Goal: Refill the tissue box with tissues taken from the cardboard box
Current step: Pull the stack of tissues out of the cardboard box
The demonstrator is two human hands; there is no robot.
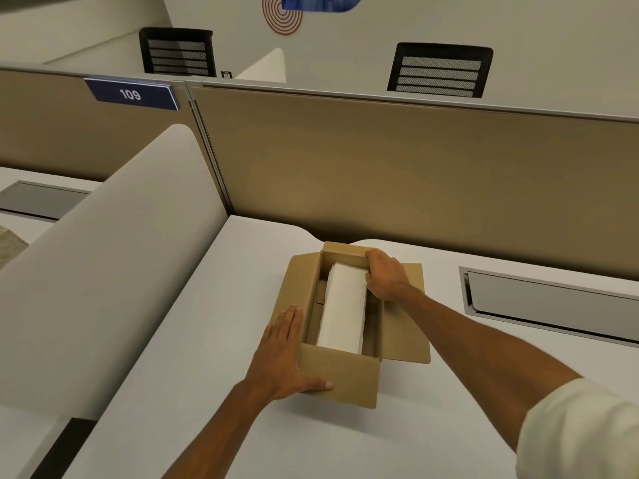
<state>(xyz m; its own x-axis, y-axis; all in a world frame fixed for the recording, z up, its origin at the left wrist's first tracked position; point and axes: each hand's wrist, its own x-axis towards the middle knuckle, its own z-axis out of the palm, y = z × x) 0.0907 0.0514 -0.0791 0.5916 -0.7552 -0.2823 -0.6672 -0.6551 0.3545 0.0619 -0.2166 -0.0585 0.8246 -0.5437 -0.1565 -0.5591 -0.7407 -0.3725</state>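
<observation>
On the desk [242, 392], near its back edge: open cardboard box [340, 378]
Tissues [344, 305]: white stack inside box
Left hand [281, 354]: flat, fingers together, against box's left side
Right hand [385, 274]: curled over stack's far end; grip hidden, cannot tell

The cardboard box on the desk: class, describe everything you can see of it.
The cardboard box is plain brown corrugated card, upright on the white desk, its flaps folded outward. A white stack of tissues lies inside. The left hand lies flat against its near-left side; the right hand reaches into its far end.
</observation>
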